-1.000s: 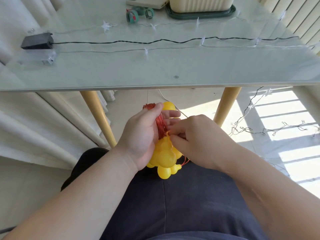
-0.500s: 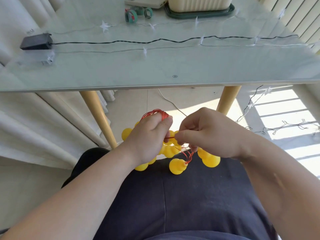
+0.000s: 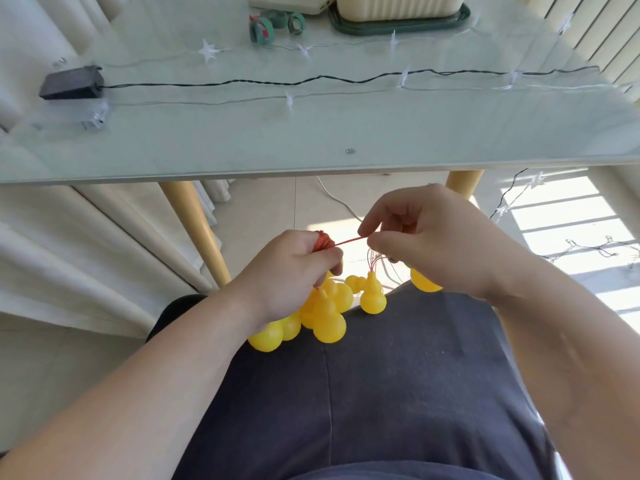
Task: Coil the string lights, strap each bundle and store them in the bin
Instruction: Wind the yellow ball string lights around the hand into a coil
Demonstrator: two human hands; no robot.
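Over my lap, below the table edge, my left hand [image 3: 294, 271] grips a coil of red wire [image 3: 322, 240] from which several yellow gourd-shaped bulbs [image 3: 327, 315] hang. My right hand [image 3: 426, 237] pinches a taut strand of that red wire [image 3: 349, 240] just right of the coil. One more yellow bulb [image 3: 424, 282] shows under my right hand. On the glass table [image 3: 346, 133] lies a star string light [image 3: 291, 98] with a black battery box [image 3: 71, 83]. The cream bin [image 3: 398, 5] stands at the far edge on a green lid [image 3: 398, 27].
Green strap rolls [image 3: 263, 27] lie left of the bin, next to a white flat device [image 3: 287, 1]. More star light wire [image 3: 519, 202] trails off the table onto the sunlit floor at right. Yellow table legs [image 3: 194, 230] and curtains [image 3: 86, 244] stand at left.
My hands have drawn apart and risen a little. The red strand is now pulled taut between them, and the yellow bulbs have dropped from a tight clump to hang loose over my lap.
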